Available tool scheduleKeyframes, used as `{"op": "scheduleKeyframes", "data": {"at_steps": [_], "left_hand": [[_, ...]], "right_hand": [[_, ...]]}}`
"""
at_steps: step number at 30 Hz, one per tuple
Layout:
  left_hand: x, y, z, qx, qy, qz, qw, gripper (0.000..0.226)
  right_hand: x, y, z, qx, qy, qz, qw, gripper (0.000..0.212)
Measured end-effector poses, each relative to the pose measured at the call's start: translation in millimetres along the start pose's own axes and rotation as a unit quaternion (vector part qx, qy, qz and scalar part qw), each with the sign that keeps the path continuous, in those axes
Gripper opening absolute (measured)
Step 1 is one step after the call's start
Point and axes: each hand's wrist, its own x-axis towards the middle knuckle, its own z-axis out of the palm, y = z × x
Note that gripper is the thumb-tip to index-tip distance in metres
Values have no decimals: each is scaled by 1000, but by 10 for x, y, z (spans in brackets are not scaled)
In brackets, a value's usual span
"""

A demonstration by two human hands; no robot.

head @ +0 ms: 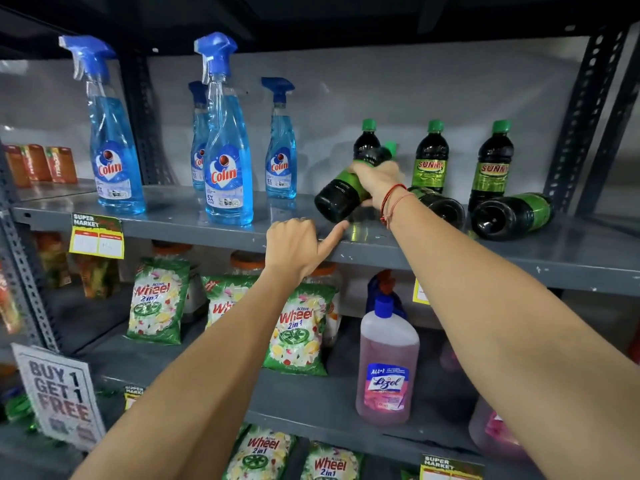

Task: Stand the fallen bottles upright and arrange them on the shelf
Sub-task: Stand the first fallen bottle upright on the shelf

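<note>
Grey shelf (180,206) — right grip (377,181) clasps 1 tilted bottle (337,197) (2 fallen bottles (512,216) beside); left grip (298,247) curled.

Both bare forearms reaching up and forward, left hand (298,247) with fingers curled and thumb stretched out rightward, right hand (377,180) further in, fingers wrapped round a tilted dark bottle (337,199)

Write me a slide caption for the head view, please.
Right hand grips a tilted green-capped bottle; left hand, fingers curled, meets the shelf edge.
</note>
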Motion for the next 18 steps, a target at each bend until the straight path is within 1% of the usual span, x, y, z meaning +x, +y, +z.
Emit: {"op": "scheduleKeyframes", "data": {"at_steps": [2,4,6,7,8,9,11,12,13,14,15,16,17,18], "left_hand": [[0,-6,9,-2,3,-1,1000,78],[-2,-10,16,-7,8,1,1000,82],[2,-13,21,-10,11,3,1000,86],[4,-15,25,-11,11,6,1000,87],[3,-17,28,-14,12,9,1000,87],[1,-20,32,-15,14,12,1000,87],[-2,-25,34,-14,19,18,1000,86],[-3,-26,33,-12,21,21,999,86],[-4,-27,31,-8,23,23,999,87],[-4,-26,29,-3,24,25,999,87],[-5,-26,27,3,25,27,999,87],[-7,-24,25,5,27,27,999,87],[-7,-21,23,5,28,27,999,86],[-8,-19,21,2,30,26,999,85]], "right_hand": [[-63,-48,-63,-102,38,-112,988,64],[-150,-2,-104,-179,44,-220,958,74],[-227,91,-117,-221,43,-288,931,81],[-246,132,-116,-237,51,-304,921,83],[-254,161,-115,-245,59,-308,917,86],[-243,183,-110,-242,61,-298,921,89],[-212,232,-96,-203,37,-242,948,97],[-202,264,-95,-172,13,-207,963,96],[-189,299,-97,-139,-14,-174,975,88],[-173,331,-101,-111,-43,-145,982,74],[-165,357,-107,-95,-68,-122,986,60],[-157,370,-113,-94,-84,-112,986,52],[-157,370,-119,-103,-84,-115,984,50],[-163,363,-118,-122,-75,-125,982,55]]}}
